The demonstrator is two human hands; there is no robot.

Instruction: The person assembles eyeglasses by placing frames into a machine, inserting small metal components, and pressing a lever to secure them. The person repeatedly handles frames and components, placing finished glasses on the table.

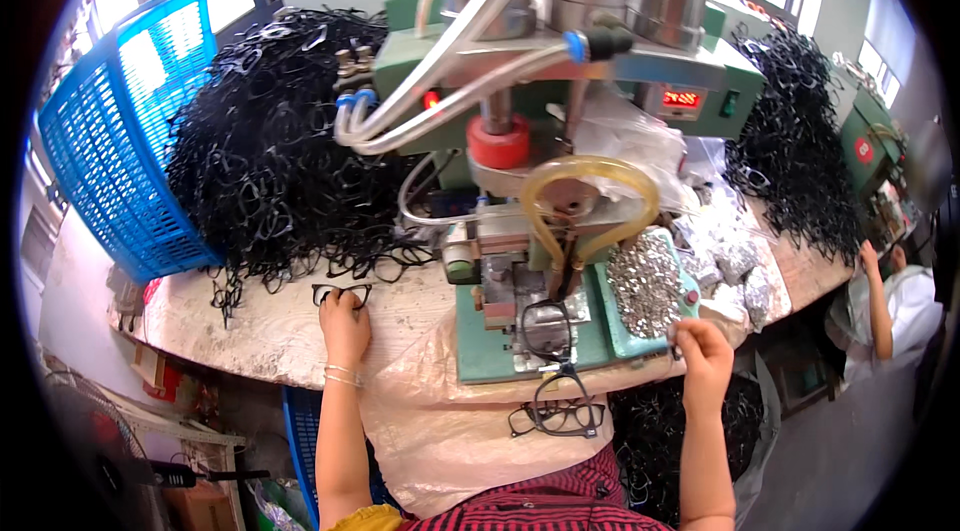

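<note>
My left hand [345, 325] rests on a black eyeglass frame [340, 292] lying on the worn worktable [260, 331], at the foot of a big heap of black frames [275, 151]. My right hand [703, 351] pinches a small silvery metal part beside a tray heaped with shiny metal pieces [645, 281]. Between the hands stands a green press machine [530, 231] with one black frame [547, 326] seated on its base. Two or three more frames [558, 416] lie on the plastic sheet by my lap.
A blue plastic basket [125, 151] leans at the left behind the heap. A second pile of black frames [795, 151] lies at the right. Bags of metal parts [735, 261] sit near it. Another person [895, 301] works at the far right. Hoses hang from the machine.
</note>
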